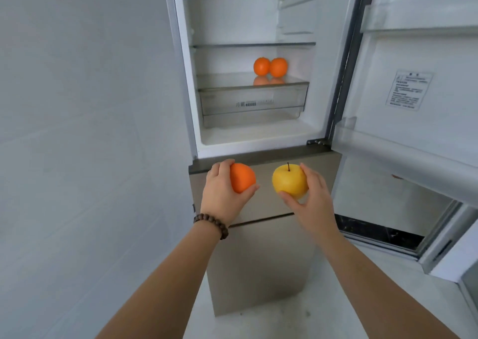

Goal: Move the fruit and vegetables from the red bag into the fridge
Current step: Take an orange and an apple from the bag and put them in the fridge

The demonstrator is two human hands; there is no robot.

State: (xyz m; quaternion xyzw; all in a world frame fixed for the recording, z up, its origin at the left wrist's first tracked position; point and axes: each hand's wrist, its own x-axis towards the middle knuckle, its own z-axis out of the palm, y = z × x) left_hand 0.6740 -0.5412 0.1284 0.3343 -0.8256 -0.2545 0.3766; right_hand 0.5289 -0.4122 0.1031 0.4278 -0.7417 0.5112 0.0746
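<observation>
My left hand [222, 191] grips an orange [241, 177], held in front of the fridge's closed lower drawers. My right hand [309, 201] holds a yellow apple [289, 182] with a dark stem, level with the orange. Above them the fridge [186, 80] stands with its upper compartment open. Two oranges [270, 67] sit side by side on the glass shelf [225, 81] above a clear crisper drawer [252, 100]. The red bag is out of view.
The open fridge door [413, 92] swings out to the right, with clear door bins at hand height. A white wall fills the left side. A dark-edged threshold and a window frame lie at lower right on the pale floor.
</observation>
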